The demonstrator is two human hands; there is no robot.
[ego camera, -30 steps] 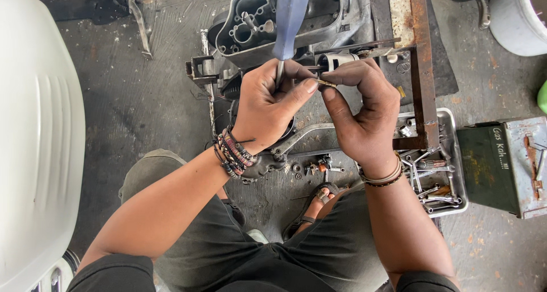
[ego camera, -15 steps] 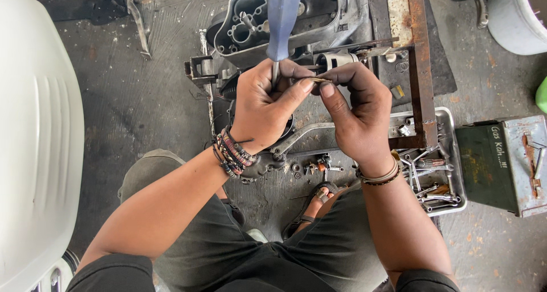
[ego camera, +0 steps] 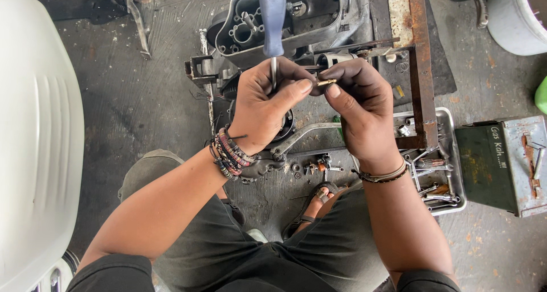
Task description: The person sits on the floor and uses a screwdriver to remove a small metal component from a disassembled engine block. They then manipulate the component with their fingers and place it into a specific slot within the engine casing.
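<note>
Brass-coloured small part [ego camera: 326, 82], short and pin-like, is being pinched between the thumb and forefinger of the right hand [ego camera: 360, 107], up in front of the person and above the concrete floor [ego camera: 142, 98]. The left hand [ego camera: 263, 105] is being kept closed around the metal shaft of a blue-handled screwdriver [ego camera: 272, 18], whose handle is pointing away from the person; the left thumb is being pressed close against the small part, so both hands are meeting just beside each other. Whether the screwdriver tip is touching the part cannot be told, since the fingers are hiding it. Beaded bracelets [ego camera: 228, 154] are being worn on the left wrist and thin bands [ego camera: 383, 175] on the right. Beneath the hands, an open engine casing [ego camera: 250, 24] is lying on the floor, with a rusty metal frame [ego camera: 420, 64] to its right. A metal tray of tools [ego camera: 441, 184] is sitting near the right forearm, and a grey-green metal box [ego camera: 501, 164] is standing further right. A white panel [ego camera: 34, 144] is filling the left edge.
</note>
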